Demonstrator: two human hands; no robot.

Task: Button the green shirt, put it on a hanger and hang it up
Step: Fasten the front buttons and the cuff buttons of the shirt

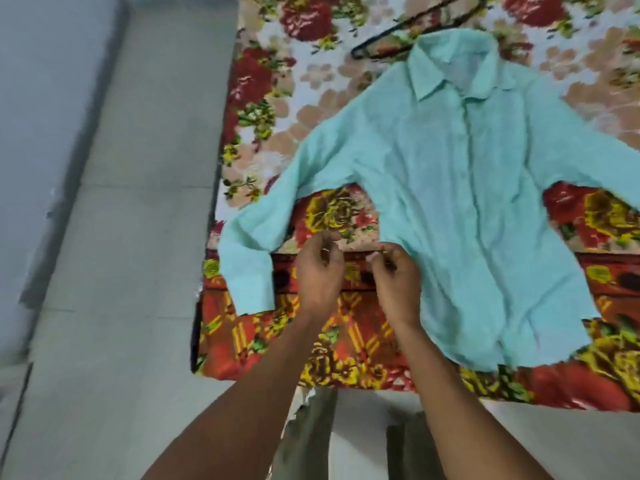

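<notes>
A pale mint-green, long-sleeved cotton shirt with a pointed collar (460, 181) lies spread flat, front up, on a bed covered by a floral sheet of red, yellow and cream blooms (277, 98). Its collar points toward the far side of the bed and its hem toward the near edge. The front placket runs down the middle of the shirt; blur hides whether the buttons are done up. One sleeve stretches out and bends down toward the near-left corner of the bed, its cuff lying close to the edge.

Both hands hover over the sheet in the gap between that sleeve and the shirt's body. The left hand (320, 273) has its fingers curled inward, thumb near the fingertips, with nothing clearly held; it sits just beside the sleeve without touching it. The right hand (393, 275) is likewise curled, its fingertips meeting at the shirt's side seam, but whether it pinches the cloth cannot be told.

A thin black wire hanger (415, 26) lies on the sheet just beyond the shirt's collar, partly tucked under it, well apart from both hands.

Left of the bed is grey tiled floor (121, 237).
</notes>
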